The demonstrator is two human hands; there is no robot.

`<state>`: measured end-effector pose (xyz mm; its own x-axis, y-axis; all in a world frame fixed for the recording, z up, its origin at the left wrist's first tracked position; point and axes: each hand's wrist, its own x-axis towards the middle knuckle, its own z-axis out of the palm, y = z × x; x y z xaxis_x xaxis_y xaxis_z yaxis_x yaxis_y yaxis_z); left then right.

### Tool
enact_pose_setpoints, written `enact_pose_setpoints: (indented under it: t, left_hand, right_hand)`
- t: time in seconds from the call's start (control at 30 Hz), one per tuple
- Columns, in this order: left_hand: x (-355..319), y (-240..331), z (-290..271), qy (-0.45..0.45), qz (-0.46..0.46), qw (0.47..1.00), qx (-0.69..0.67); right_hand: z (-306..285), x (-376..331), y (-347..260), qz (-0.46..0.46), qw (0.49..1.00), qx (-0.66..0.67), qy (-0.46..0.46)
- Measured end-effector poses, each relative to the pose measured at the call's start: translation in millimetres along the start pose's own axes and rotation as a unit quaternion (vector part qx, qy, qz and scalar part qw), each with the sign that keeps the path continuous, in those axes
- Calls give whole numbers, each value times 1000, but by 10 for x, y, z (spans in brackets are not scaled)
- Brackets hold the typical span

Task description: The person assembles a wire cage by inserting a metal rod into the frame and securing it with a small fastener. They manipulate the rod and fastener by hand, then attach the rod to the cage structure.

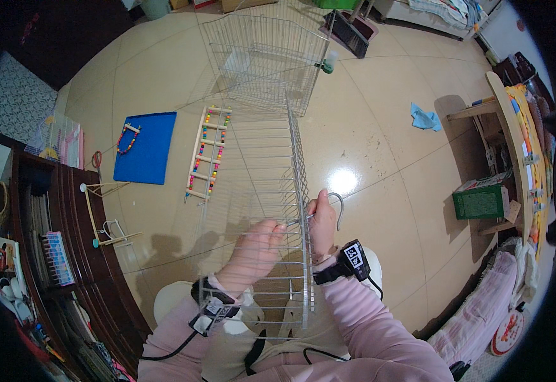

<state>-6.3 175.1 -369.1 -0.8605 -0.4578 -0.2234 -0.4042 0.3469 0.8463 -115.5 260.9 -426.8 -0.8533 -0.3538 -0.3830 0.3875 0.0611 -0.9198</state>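
Upright between my legs is a wire cage panel section of thin silver bars. My right hand is closed at its right outer side, gripping a curved metal hook whose bend points away to the right. My left hand is behind the bars, seen through them. Its fingers are pinched together close to the right side, opposite my right hand; what they hold is hidden. Ahead lies a larger wire cage with a green-capped bottle clipped on its side.
A wooden bead ladder lies left of the bars, beside a blue tray bearing a beaded swing. Wooden perch stands and red scissors are further left. Right are a blue cloth and a green box.
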Motion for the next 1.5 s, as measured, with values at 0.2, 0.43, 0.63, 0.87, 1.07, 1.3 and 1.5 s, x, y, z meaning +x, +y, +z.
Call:
enact_pose_setpoints:
  t: [0.2, 0.43, 0.63, 0.87, 1.07, 1.3, 1.5]
  left_hand:
    - [2, -17, 4, -2, 57, 992, 113]
    - [40, -100, 34, -77, -68, 993, -59]
    - [17, -85, 4, -75, -85, 961, -252]
    - [17, -35, -47, -57, 7, 995, 79]
    - [11, -25, -25, -15, 70, 994, 87]
    - [19, 34, -67, -29, 92, 980, 175]
    - [12, 24, -60, -36, 102, 972, 211]
  right_hand:
    - [-18, 121, 180, 72, 997, 9, 6]
    - [-16, 115, 116, 115, 991, 61, -10]
    - [-21, 61, 50, 81, 996, 25, -35]
    - [-57, 226, 341, 119, 992, 25, -29]
    - [-55, 208, 417, 108, 992, 52, -45]
    - [-60, 212, 349, 215, 971, 65, -75]
    - [-64, 228, 498, 212, 962, 145, -93]
